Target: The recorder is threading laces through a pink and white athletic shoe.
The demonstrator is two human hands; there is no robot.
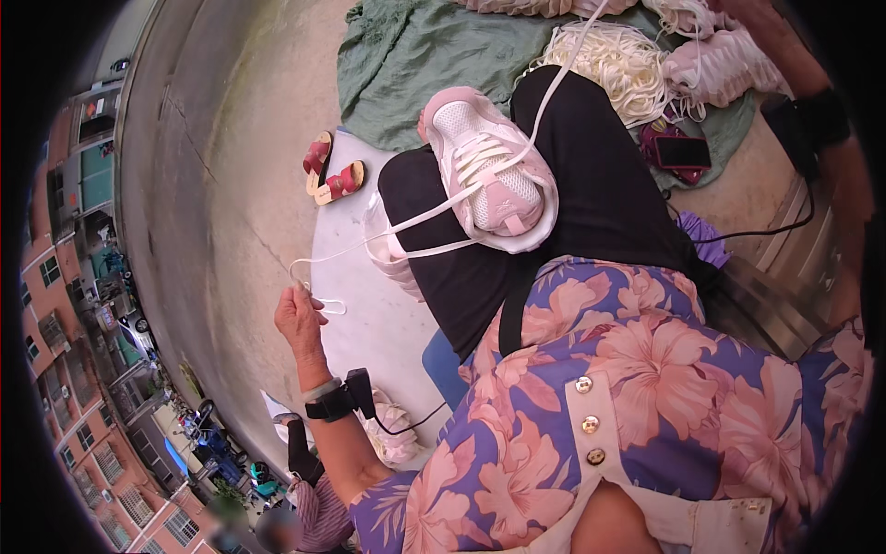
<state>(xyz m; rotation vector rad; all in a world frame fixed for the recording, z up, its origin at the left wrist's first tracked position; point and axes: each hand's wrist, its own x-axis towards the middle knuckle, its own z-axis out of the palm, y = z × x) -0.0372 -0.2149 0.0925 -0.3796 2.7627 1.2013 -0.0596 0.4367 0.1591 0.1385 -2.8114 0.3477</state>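
A pink and white sneaker [494, 175] rests on my lap between black-trousered legs, its toe pointing away from me. White lace runs through its upper eyelets in crossed rows. My left hand [300, 319] is out to the left with fingers pinched shut on a shoelace [369, 236], whose strands stretch back to the shoe; a small loop hangs beside the fingers. A second length of lace [563, 78] rises from the shoe and leaves the view at the top. My right hand [752, 14] reaches to the top right edge, its fingers cut off from view.
A green cloth [415, 69] lies ahead with a pile of white laces [609, 69] and bundled pink and white shoes [724, 69]. A phone on a dark red pouch [678, 152] sits at right. Red slippers [337, 175] stand left, beside a pale sheet [369, 342] holding more shoes [392, 429].
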